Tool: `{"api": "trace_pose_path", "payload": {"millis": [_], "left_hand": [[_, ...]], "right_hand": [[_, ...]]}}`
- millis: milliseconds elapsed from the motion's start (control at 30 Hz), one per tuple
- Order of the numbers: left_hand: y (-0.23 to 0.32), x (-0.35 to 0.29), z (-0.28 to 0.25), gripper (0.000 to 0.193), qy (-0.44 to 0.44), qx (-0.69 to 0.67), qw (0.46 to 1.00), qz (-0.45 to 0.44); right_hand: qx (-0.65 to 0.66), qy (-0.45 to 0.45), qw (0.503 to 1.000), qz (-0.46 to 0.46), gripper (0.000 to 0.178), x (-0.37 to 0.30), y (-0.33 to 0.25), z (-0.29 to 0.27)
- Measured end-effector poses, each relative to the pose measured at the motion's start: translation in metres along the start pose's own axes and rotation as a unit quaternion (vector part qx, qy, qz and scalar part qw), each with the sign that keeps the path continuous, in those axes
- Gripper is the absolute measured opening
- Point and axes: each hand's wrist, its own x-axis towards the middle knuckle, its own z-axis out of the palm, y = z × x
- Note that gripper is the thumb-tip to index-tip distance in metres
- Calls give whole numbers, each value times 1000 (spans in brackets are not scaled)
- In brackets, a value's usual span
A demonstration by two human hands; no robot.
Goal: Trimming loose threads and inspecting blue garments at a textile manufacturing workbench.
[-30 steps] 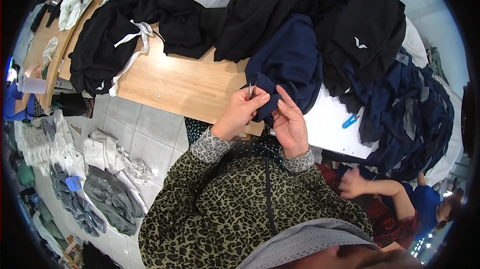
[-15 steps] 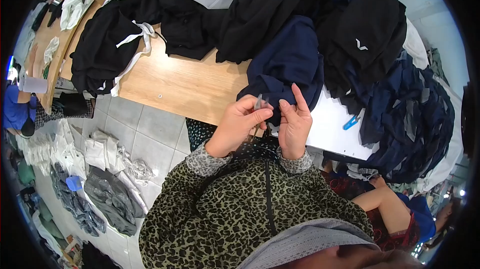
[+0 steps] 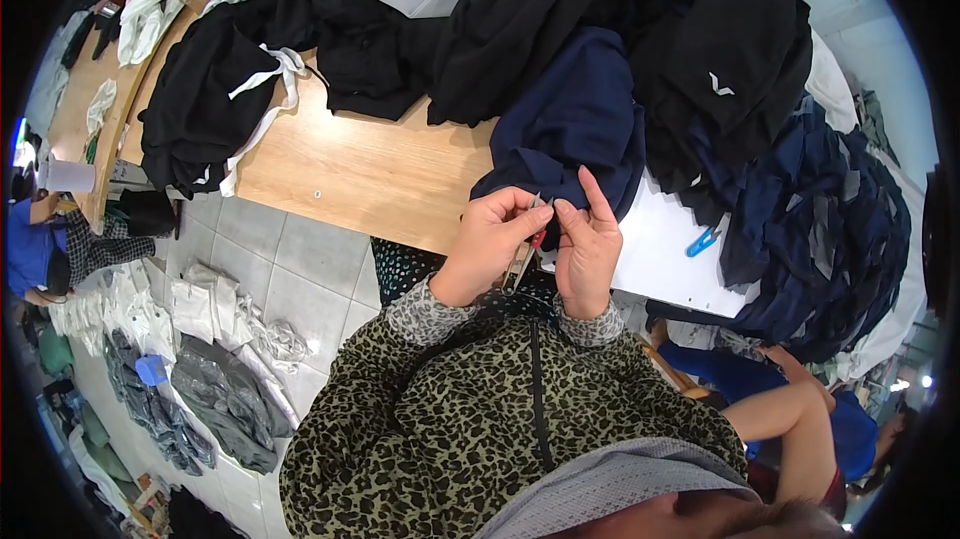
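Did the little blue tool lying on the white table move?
No, it didn't move any way: the blue tool lies at the same spot on the white table.

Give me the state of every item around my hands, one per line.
Left hand: closed on the snips
Snips: held; blade opening too small to tell
Right hand: forefinger extended; grip unclear
Navy garment: rumpled
Black garments: heaped
Blue tool: lying untouched on the white tabletop
Navy pile at right: jumbled
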Motion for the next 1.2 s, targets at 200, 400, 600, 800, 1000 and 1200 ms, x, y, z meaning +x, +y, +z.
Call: {"api": "trace_pose_path", "payload": {"millis": [200,400,600,800,1000,1200], "left_hand": [[0,2,-1,8,-2,-20,1000,-21],[-2,5,-5,8,-12,-21,999,-36],[0,5,-4,8,-11,-42,998,-44],[5,1,-5,13,35,-89,995,-25],[8,11,-2,17,55,189,970,140],[21,13,-3,17,30,222,974,19]], "right_hand": [[1,-2,1000,-1,51,0,0,-1],[2,-2,1000,5,50,0,-2,1],[19,-2,1000,13,50,2,0,-4],[15,20,999,36,50,4,-3,-2],[-34,-1,999,-19,51,0,2,-4],[-88,-17,995,-33,52,0,2,-10]]}}
